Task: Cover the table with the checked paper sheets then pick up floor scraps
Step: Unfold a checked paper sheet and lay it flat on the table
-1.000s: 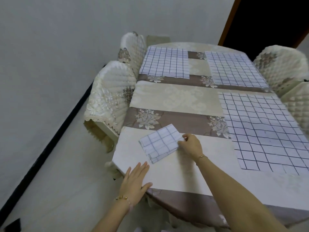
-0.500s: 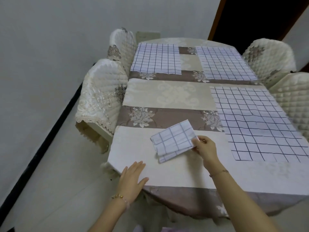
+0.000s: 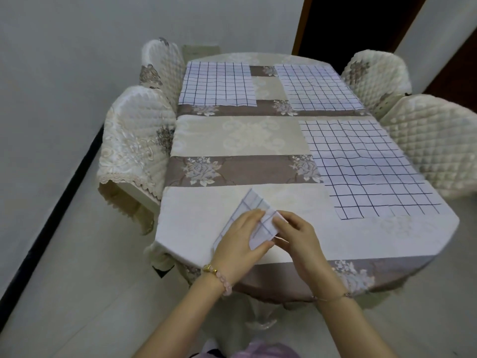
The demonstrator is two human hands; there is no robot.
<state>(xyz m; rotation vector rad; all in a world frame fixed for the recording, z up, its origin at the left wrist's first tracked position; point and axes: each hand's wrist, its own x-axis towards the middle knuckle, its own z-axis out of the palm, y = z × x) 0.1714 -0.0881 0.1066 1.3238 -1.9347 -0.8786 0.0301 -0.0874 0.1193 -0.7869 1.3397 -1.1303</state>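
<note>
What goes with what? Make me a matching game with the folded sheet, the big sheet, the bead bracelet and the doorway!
1 folded sheet
2 big sheet
3 bead bracelet
4 doorway

A dark, behind the table
B pink and gold
C flat on the table
D gripped by left hand and right hand

Pairs: 1-D, 2-C, 3-B, 4-A

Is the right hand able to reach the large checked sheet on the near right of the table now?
Probably yes: only bare tablecloth lies between the right hand and that large checked sheet. However, it grips the folded sheet together with the left hand.
</note>
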